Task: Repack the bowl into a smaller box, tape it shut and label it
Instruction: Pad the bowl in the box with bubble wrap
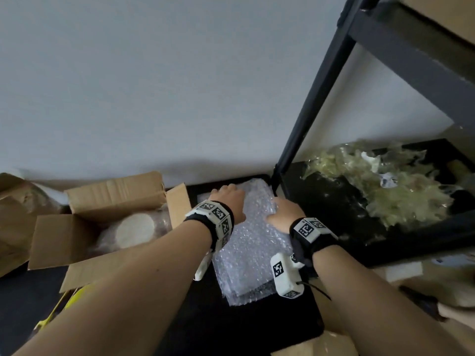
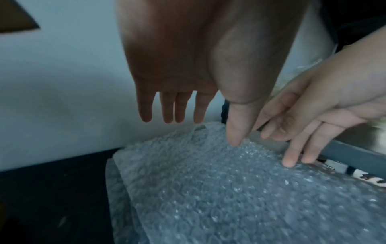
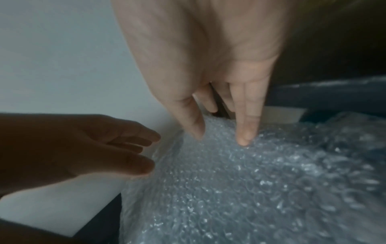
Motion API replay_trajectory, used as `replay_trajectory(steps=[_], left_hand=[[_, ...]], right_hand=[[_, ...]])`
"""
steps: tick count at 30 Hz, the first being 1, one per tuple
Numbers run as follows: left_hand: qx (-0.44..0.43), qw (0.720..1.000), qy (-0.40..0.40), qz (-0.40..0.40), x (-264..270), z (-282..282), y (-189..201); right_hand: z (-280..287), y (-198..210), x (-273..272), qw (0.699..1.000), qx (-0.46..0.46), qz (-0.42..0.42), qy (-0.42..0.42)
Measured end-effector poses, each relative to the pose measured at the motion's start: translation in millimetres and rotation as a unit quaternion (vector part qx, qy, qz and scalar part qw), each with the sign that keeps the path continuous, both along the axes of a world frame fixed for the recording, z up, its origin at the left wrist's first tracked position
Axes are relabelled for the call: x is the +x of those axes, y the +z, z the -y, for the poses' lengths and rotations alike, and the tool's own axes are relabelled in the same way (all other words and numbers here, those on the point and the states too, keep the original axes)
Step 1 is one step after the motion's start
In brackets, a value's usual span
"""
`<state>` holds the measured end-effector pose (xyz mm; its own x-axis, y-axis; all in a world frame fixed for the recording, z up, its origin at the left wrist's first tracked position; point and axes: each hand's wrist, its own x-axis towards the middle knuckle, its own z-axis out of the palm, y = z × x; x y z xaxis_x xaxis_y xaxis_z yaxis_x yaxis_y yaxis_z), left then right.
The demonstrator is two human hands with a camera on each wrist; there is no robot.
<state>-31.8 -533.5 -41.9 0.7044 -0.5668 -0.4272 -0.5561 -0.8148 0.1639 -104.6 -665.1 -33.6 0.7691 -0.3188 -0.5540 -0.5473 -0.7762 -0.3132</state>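
Observation:
A stack of bubble wrap sheets (image 1: 246, 253) lies on a black surface (image 1: 244, 327) in front of me. My left hand (image 1: 227, 199) hovers over its far left corner with straight fingers, and its thumb (image 2: 235, 132) touches the wrap (image 2: 229, 189). My right hand (image 1: 282, 211) rests straight fingertips (image 3: 243, 137) on the wrap's (image 3: 250, 189) far right edge. Neither hand holds anything. At the left an open cardboard box (image 1: 113, 199) contains a white bowl (image 1: 135, 228) inside clear wrapping.
A black metal shelf post (image 1: 308, 111) rises just right of the wrap. Crumpled clear plastic (image 1: 380, 186) fills the low shelf. Brown paper (image 1: 12, 214) lies far left, something yellow (image 1: 64, 304) at the lower left. A pale wall stands close behind.

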Motion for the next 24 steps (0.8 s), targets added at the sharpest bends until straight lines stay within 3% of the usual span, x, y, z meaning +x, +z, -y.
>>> replay_trajectory(steps=[6, 11, 14, 20, 24], left_hand=[[0.008, 0.988, 0.143, -0.061, 19, 3, -21], [0.009, 0.99, 0.136, -0.037, 24, 2, -21], [-0.003, 0.99, 0.136, -0.021, 25, 2, -15], [-0.142, 0.969, 0.201, 0.016, 27, -2, 9], [-0.185, 0.963, 0.188, 0.051, 24, -11, 34]], right_hand=[[12, -30, 18, 0.996, 0.026, -0.003, -0.08], [18, -28, 25, 0.995, -0.02, 0.041, -0.087], [18, -20, 31, 0.99, 0.009, 0.078, -0.113], [15, 6, 38, 0.974, 0.046, 0.165, -0.149], [12, 23, 34, 0.962, 0.051, 0.214, -0.16]])
